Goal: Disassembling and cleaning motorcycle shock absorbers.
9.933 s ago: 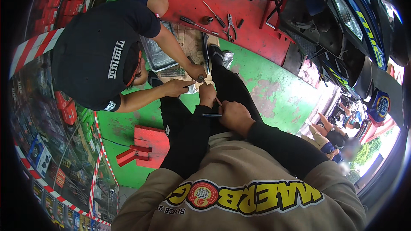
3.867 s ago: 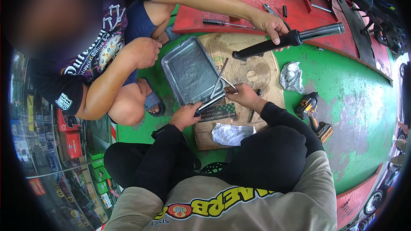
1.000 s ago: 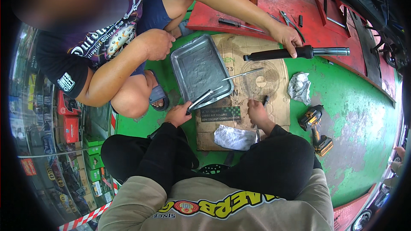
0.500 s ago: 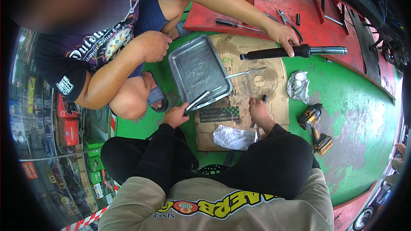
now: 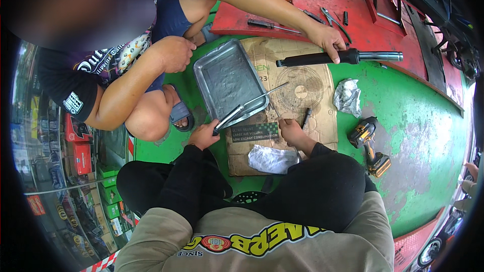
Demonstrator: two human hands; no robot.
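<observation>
My left hand (image 5: 203,135) is closed round a shiny metal tube (image 5: 230,119), held over the near corner of a grey metal tray (image 5: 195,70). A thin metal rod (image 5: 267,93) runs on from the tube's far end, over the tray's right rim; whether the two are joined I cannot tell. My right hand (image 5: 292,132) is closed on a slim metal rod-like tool (image 5: 277,113), whose ends show above and below the fist. Right beside that hand, a short dark socket-like tool (image 5: 306,118) lies on the flattened cardboard (image 5: 317,138).
Across from me a co-worker's hand (image 5: 330,40) holds a black and chrome fork leg (image 5: 348,57). White rags (image 5: 273,159) lie on and beside the cardboard. A cordless drill (image 5: 370,143) lies on the green floor. Pliers (image 5: 330,17) and a screwdriver (image 5: 269,24) rest on the red platform (image 5: 232,15).
My right hand has moved left, away from the dark socket-like tool, with the slim tool in it. The thin rod has shifted left and now lines up with the tube.
</observation>
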